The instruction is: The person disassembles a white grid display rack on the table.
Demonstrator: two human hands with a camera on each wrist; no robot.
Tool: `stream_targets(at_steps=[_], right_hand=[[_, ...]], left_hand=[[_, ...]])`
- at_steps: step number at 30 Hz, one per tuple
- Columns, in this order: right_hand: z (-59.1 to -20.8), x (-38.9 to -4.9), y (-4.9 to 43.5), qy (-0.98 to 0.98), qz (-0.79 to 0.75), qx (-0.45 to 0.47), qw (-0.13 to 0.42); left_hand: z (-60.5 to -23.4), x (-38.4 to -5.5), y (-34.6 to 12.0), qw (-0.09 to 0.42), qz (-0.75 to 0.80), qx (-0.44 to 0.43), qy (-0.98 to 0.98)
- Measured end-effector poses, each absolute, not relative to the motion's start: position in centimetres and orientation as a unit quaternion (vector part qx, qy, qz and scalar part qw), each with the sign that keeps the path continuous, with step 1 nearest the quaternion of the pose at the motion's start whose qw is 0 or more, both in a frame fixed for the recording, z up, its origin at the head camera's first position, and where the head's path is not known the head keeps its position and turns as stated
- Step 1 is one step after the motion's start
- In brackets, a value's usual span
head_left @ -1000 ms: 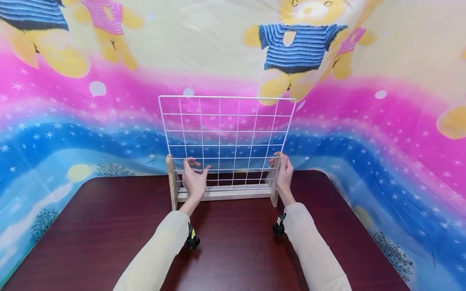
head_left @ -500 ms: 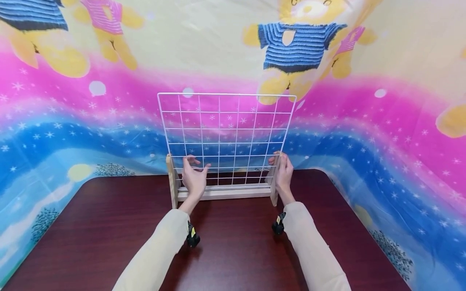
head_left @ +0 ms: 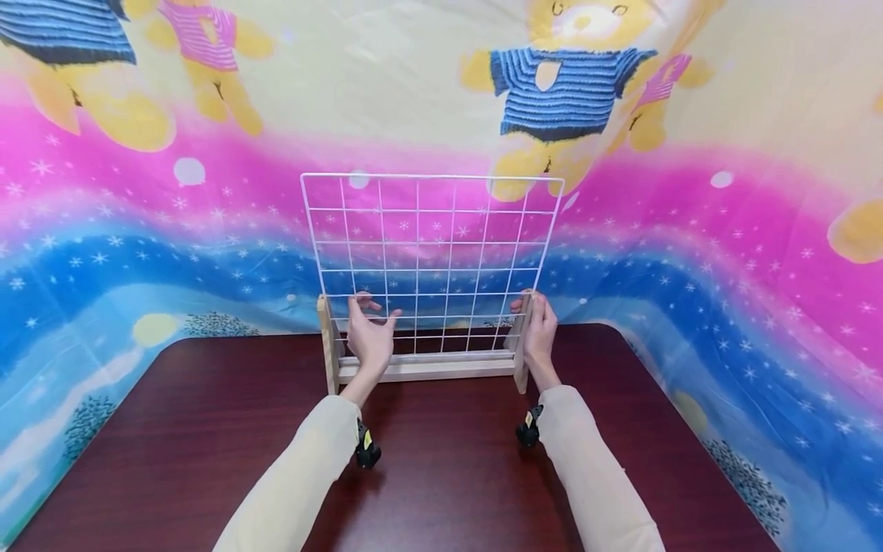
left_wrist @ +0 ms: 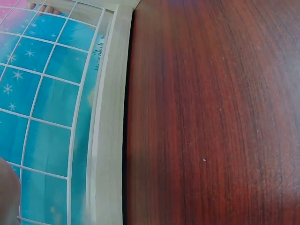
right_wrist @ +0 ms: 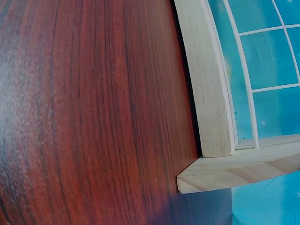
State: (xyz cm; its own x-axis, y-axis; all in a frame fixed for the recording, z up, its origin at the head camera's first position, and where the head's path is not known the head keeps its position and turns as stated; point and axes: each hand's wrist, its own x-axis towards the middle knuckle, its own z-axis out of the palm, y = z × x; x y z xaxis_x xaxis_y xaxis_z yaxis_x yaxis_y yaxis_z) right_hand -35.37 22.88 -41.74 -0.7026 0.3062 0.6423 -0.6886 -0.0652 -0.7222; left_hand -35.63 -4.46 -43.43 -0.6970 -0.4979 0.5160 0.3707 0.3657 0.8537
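A white wire grid panel (head_left: pixel 451 242) stands upright in a pale wooden stand (head_left: pixel 451 372) with an upright at each side. My left hand (head_left: pixel 370 337) grips the panel near its left side, fingers bent and thumb spread to the right. At the right upright (head_left: pixel 519 376), my right hand (head_left: pixel 540 331) curls round the wood, its fingertips showing beside the mesh. In the left wrist view a narrow gap separates the panel's bottom wire (left_wrist: pixel 70 154) from the wooden rail (left_wrist: pixel 112 93); only part of the hand shows. In the right wrist view the rail (right_wrist: pixel 206 93) meets the upright (right_wrist: pixel 239 176).
The dark red wooden table (head_left: pixel 434 460) has rounded far corners. Behind and beside it hangs a colourful cloth (head_left: pixel 386 92) printed with bears and snowflakes. A small black device (head_left: pixel 367 448) is worn on each wrist, by the cream sleeves (head_left: pixel 297 468).
The wire panel has risen slightly, its top edge and bottom wire higher against the backdrop. Both hands keep nearly the same places, and the wooden stand stays where it was.
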Motion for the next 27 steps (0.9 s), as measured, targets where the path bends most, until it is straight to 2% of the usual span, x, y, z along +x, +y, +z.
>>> stream_targets(at_steps=[7,27], right_hand=[[-41.4,-35.1,22.8,-0.590,0.716,0.148,0.341],[-41.9,-35.6,22.8,-0.558,0.734,0.180,0.343]], left_hand=[[-42.8,-35.6,-4.4,0.388,-0.564,0.044,-0.727],[-41.1,-35.7,-4.3,0.394,-0.562,0.053,-0.725]])
